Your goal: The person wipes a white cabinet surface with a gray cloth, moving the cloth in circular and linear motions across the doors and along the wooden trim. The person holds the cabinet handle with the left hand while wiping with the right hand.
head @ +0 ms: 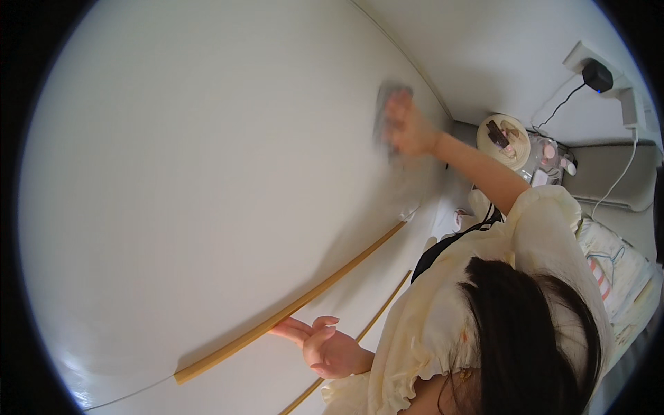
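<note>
My right hand (407, 124) presses a grey cloth (384, 114) against a large smooth white panel (207, 155); both hand and cloth are blurred. A long light-wood strip (311, 293) runs along the panel's lower edge, at a seam. The fingertips of my left hand (332, 347) reach the underside of this strip, with its other fingers loosely bent and nothing held. A second wooden strip (384, 306) lies lower down, partly hidden behind my left hand and sleeve.
A white wall (498, 52) meets the panel, with a black plug adapter (597, 75) and cables on it. Beyond my right arm are a round woven lid (503, 140) bearing small items, a grey padded headboard (609, 174) and a patterned bed cover (633, 280). Dark hair (524, 337) hangs into view.
</note>
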Demonstrator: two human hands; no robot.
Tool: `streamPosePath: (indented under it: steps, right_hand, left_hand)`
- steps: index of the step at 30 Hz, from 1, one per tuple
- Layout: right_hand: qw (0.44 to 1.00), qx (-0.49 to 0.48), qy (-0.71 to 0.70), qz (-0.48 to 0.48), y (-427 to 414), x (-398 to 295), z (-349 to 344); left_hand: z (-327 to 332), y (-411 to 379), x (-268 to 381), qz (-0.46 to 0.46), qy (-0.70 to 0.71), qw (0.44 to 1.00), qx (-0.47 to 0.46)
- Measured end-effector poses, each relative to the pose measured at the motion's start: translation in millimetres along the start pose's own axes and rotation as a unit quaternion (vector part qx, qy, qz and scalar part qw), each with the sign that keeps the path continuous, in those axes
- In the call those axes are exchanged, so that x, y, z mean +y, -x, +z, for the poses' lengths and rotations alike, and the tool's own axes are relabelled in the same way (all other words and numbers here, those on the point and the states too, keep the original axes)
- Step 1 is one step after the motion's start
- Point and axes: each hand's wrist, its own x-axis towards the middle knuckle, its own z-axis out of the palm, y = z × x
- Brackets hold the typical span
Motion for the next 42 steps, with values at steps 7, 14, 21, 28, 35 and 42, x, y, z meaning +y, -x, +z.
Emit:
streamPosePath:
  steps: [7,14,21,28,35,42]
  right_hand:
    - [0.931,0.181,-0.066,0.31,23,42,28]
    - [0.875,0.122,-0.122,0.452,25,-89,38]
    - [0.896,0.042,-0.172,0.407,29,-157,30]
    - [0.888,0.025,-0.2,0.414,30,-161,28]
    - [0.891,0.035,-0.198,0.408,28,-157,25]
    - [0.902,0.012,-0.201,0.382,34,-172,39]
  left_hand:
    - [2,2,6,0.02,-0.127,0.991,0.044]
    - [51,-40,71,-0.137,0.459,0.856,-0.194]
    - [81,-37,100,-0.243,0.641,0.67,-0.285]
    - [72,-33,99,-0.215,0.654,0.666,-0.287]
    - [70,-33,99,-0.193,0.66,0.666,-0.289]
    - [46,-36,98,-0.085,0.535,0.814,-0.207]
